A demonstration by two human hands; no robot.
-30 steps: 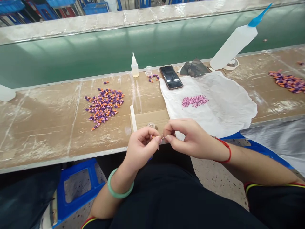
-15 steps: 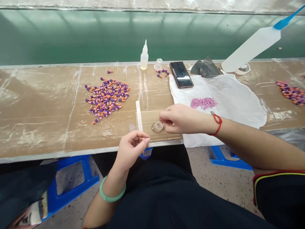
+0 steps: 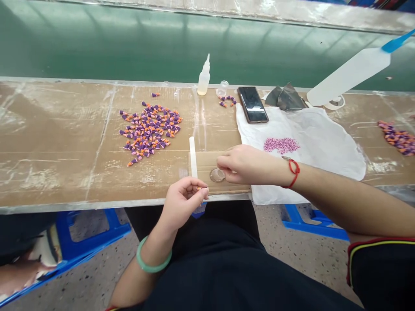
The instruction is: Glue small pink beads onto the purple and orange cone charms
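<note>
My left hand (image 3: 183,201) is closed at the table's front edge, pinching a small orange-and-purple piece (image 3: 201,188) between thumb and fingers. My right hand (image 3: 248,165) is closed in a pinch just right of a small round clear dish (image 3: 215,175). What its fingertips hold, if anything, is hidden. Under the dish lies a cardboard sheet (image 3: 204,160), with a flat white stick (image 3: 193,156) along its left side. Several tiny pink pieces (image 3: 281,145) are spread on a white cloth (image 3: 327,142) beyond my right forearm.
A pile of purple-and-orange pieces (image 3: 151,131) lies to the left, another (image 3: 397,137) far right. Toward the back stand a small dropper bottle (image 3: 204,80) and a clear cup (image 3: 222,89). A phone (image 3: 253,105), dark sheets (image 3: 288,98) and a tape roll (image 3: 335,103) lie right of these.
The camera view has shifted slightly, moving the table's things to the right in the picture. Both hands keep nearly the same pose, the right still beside the dish.
</note>
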